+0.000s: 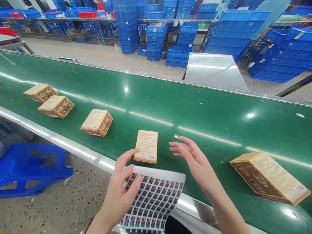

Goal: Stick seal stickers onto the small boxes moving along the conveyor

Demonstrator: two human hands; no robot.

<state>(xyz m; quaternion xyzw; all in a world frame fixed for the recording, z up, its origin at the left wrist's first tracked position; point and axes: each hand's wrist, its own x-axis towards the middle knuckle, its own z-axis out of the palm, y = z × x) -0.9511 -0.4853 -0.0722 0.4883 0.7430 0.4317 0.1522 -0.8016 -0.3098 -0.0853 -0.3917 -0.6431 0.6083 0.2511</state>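
My left hand (125,187) is closed on a sheet of small stickers (156,198), thumb on top, and the sheet bends over the near edge of the green belt. My right hand (192,154) is to the right with its fingers stretched out; a small shiny sticker (177,136) clings to the tip of its index finger. Between the hands a cream and brown box (147,144) lies on the belt, printed panel and barcode facing up. The left index fingertip is at this box's left edge; whether it touches I cannot tell.
More such boxes lie on the green conveyor belt (151,94): one box (97,122) and two others to the left, a larger-looking box (270,177) at right. A blue plastic stool (34,169) stands below left. Beyond the belt are a metal table (214,70) and stacked blue crates (156,40).
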